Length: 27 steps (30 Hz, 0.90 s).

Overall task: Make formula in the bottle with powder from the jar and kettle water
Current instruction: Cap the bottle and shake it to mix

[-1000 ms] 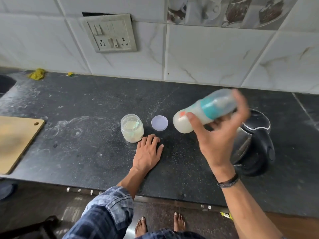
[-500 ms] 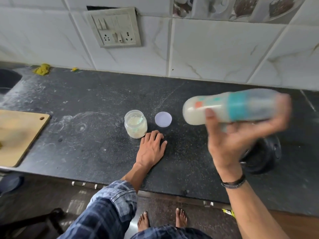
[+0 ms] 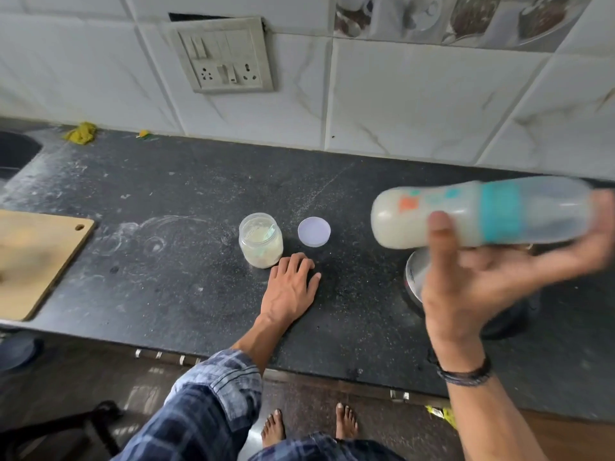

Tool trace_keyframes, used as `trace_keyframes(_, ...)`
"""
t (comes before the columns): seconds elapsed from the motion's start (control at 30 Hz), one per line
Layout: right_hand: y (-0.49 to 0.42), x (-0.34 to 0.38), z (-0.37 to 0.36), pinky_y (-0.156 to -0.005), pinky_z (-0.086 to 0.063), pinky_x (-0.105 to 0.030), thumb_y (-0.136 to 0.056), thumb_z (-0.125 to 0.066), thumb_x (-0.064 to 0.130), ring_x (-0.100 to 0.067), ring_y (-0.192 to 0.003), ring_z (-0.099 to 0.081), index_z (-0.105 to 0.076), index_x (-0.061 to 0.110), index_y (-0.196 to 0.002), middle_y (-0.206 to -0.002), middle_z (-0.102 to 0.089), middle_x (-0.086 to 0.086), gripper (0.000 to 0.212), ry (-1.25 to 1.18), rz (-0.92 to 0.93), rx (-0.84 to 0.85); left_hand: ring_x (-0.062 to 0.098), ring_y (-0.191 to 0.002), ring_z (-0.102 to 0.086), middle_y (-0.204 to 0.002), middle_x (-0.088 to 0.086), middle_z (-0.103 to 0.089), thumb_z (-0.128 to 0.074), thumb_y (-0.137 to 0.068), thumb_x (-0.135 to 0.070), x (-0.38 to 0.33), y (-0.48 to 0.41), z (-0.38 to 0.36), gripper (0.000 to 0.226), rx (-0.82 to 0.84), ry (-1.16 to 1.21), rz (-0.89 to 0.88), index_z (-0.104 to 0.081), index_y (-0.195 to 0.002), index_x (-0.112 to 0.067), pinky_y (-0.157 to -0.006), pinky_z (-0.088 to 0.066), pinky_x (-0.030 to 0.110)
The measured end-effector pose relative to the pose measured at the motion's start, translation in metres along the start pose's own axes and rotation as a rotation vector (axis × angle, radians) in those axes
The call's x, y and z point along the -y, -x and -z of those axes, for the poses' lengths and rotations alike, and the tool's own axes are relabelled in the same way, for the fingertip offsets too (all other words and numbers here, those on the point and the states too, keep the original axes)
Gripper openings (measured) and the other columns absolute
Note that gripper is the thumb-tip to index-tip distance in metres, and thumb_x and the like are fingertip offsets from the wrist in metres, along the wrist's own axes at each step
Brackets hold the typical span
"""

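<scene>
My right hand [image 3: 476, 281] grips the baby bottle [image 3: 479, 214] and holds it sideways in the air at the right, its base pointing left. The bottle holds milky white liquid, carries a teal band and looks blurred. Mostly hidden under that hand is the steel and black kettle [image 3: 414, 277]. The open powder jar [image 3: 261, 239] stands mid-counter with its white lid [image 3: 314, 231] lying flat just to its right. My left hand [image 3: 289, 287] rests flat on the counter, fingers straight, just in front of the jar.
A wooden cutting board [image 3: 36, 261] lies at the left edge of the dark stone counter [image 3: 166, 194]. A sink corner [image 3: 16, 151] and a yellow cloth [image 3: 81, 133] are at the far left. A switch panel [image 3: 223, 54] sits on the tiled wall.
The bottle in my right hand has swung from a tilt to lying level and moved right and closer to the camera, now covering the kettle. My left hand stayed flat on the counter.
</scene>
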State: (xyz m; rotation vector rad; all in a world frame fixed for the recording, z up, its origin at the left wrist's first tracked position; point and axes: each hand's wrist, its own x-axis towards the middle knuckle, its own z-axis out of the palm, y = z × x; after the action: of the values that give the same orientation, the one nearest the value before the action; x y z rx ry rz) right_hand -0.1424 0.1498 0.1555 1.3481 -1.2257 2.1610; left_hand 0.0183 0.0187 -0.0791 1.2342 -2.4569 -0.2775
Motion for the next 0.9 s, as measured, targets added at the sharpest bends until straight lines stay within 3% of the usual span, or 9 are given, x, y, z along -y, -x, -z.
trace_keyframes(0.07,0.002,-0.009,-0.001,-0.113,-0.048,-0.048,-0.090,-0.086,0.031,-0.043,-0.142,-0.043,-0.006,-0.003,-0.148,-0.156,-0.025,-0.024,0.105,0.054,-0.025,-0.032,0.026,-0.105,-0.050,-0.124,0.000,-0.055,-0.052,-0.103,-0.043,0.000,0.000,0.001,0.027,0.004,0.004,0.002,-0.057,-0.116,-0.019,-0.090,-0.045,0.042)
trace_keyframes(0.2,0.018,-0.002,-0.012,-0.093,-0.063,-0.049,-0.084,-0.088,0.019,-0.018,-0.125,-0.063,-0.030,0.025,-0.147,-0.147,-0.046,0.002,0.086,-0.043,-0.392,0.214,0.024,-0.105,-0.051,-0.124,0.000,-0.055,-0.052,-0.103,-0.043,0.001,0.001,0.001,0.028,-0.003,0.011,-0.008,-0.057,-0.117,-0.020,-0.090,-0.045,0.041)
trace_keyframes(0.3,0.010,-0.003,-0.011,-0.104,-0.057,-0.033,-0.090,-0.084,0.019,-0.015,-0.140,-0.050,-0.021,-0.001,-0.151,-0.156,-0.037,0.010,0.090,-0.069,-0.134,0.090,0.024,-0.105,-0.050,-0.124,-0.001,-0.054,-0.050,-0.104,-0.044,0.000,-0.001,0.002,0.028,0.006,0.001,-0.002,-0.057,-0.117,-0.020,-0.091,-0.044,0.041)
trace_keyframes(0.37,0.013,-0.011,-0.013,-0.109,-0.052,-0.028,-0.090,-0.083,0.019,-0.009,-0.143,-0.045,-0.015,-0.009,-0.151,-0.154,-0.032,-0.002,0.095,-0.002,-0.060,0.098,0.024,-0.105,-0.050,-0.124,-0.001,-0.054,-0.050,-0.104,-0.044,0.000,-0.001,0.002,0.028,0.017,0.006,0.004,-0.057,-0.117,-0.020,-0.091,-0.044,0.041)
trace_keyframes(0.47,0.028,-0.003,-0.021,-0.097,-0.061,-0.048,-0.083,-0.089,0.019,-0.015,-0.127,-0.062,-0.031,0.019,-0.146,-0.147,-0.045,-0.004,0.085,0.018,-0.417,0.268,0.024,-0.105,-0.051,-0.124,0.000,-0.055,-0.051,-0.104,-0.043,0.000,0.001,0.002,0.029,0.006,0.013,-0.002,-0.058,-0.118,-0.020,-0.091,-0.045,0.041)
trace_keyframes(0.57,0.019,0.005,-0.019,-0.100,-0.059,-0.032,-0.089,-0.085,0.021,-0.012,-0.136,-0.054,-0.024,0.012,-0.148,-0.153,-0.039,0.018,0.086,-0.059,-0.229,0.094,0.024,-0.103,-0.051,-0.123,-0.001,-0.055,-0.051,-0.103,-0.043,0.001,0.000,0.001,0.027,-0.012,0.009,-0.008,-0.057,-0.117,-0.020,-0.089,-0.046,0.041)
trace_keyframes(0.63,0.011,0.001,-0.018,-0.108,-0.052,-0.028,-0.093,-0.082,0.024,-0.012,-0.143,-0.045,-0.020,0.004,-0.149,-0.157,-0.033,0.010,0.086,-0.029,-0.005,0.046,0.024,-0.103,-0.051,-0.123,-0.001,-0.055,-0.052,-0.103,-0.043,0.001,0.000,0.000,0.027,-0.014,0.007,-0.007,-0.057,-0.116,-0.020,-0.089,-0.045,0.041)
trace_keyframes(0.8,0.032,-0.002,-0.025,-0.093,-0.062,-0.051,-0.082,-0.090,0.015,-0.014,-0.125,-0.062,-0.032,0.030,-0.143,-0.143,-0.047,0.014,0.086,0.089,-0.387,0.226,0.023,-0.105,-0.051,-0.124,-0.001,-0.054,-0.051,-0.103,-0.045,0.002,0.000,-0.001,0.029,-0.009,0.007,-0.019,-0.057,-0.118,-0.021,-0.090,-0.046,0.040)
trace_keyframes(0.9,0.014,0.004,-0.017,-0.104,-0.056,-0.031,-0.089,-0.085,0.018,-0.012,-0.137,-0.051,-0.024,0.011,-0.148,-0.152,-0.039,0.014,0.086,-0.009,-0.148,0.075,0.023,-0.104,-0.051,-0.124,-0.002,-0.054,-0.051,-0.103,-0.045,0.003,0.000,-0.003,0.027,-0.014,0.000,-0.010,-0.056,-0.116,-0.021,-0.089,-0.046,0.040)
